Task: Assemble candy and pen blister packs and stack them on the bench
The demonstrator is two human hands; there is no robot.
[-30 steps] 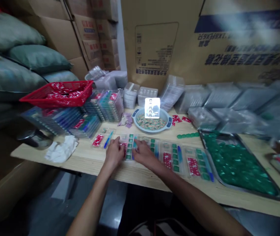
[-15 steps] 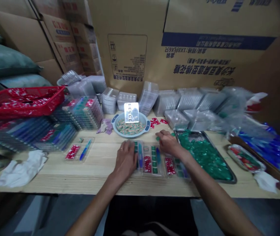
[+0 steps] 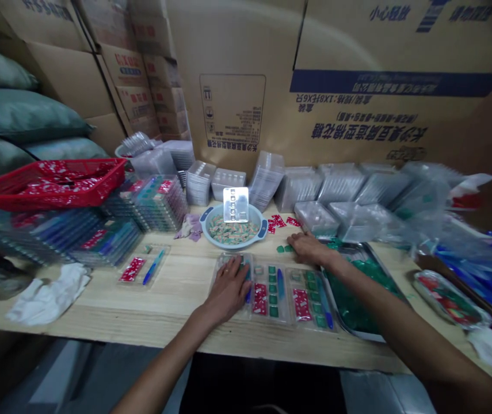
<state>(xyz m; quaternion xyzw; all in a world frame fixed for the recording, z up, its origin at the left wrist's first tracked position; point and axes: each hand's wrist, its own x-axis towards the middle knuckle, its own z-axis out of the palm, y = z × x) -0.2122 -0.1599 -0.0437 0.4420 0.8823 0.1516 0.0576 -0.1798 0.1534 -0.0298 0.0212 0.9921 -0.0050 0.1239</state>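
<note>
My left hand [image 3: 229,286] lies with fingers spread over the leftmost of three clear plastic trays, covering most of that tray. The middle tray [image 3: 286,315] holds a red patterned packet [image 3: 260,299], a column of small green squares [image 3: 273,291] and a blue pen-like piece [image 3: 281,287]. Similar pieces fill the right tray [image 3: 294,325]. My right hand [image 3: 309,248] rests above the trays, fingers bent and close together, beside loose green squares [image 3: 281,249] on the table. What its fingertips pinch is hidden. Below its forearm is a metal tray [image 3: 395,282] of green packets.
A blue bowl [image 3: 205,228] of small packets stands behind the trays, a clear tray [image 3: 236,205] upright in it. Stacked clear trays [image 3: 300,188] line the cardboard box. A red basket [image 3: 99,192] sits on filled trays at left. Blue pieces [image 3: 487,287] lie at far right.
My right hand has moved right, leaving green squares visible on the table beside its fingertips. My left hand now lies flatter on the left tray. The whole view has shifted slightly.
</note>
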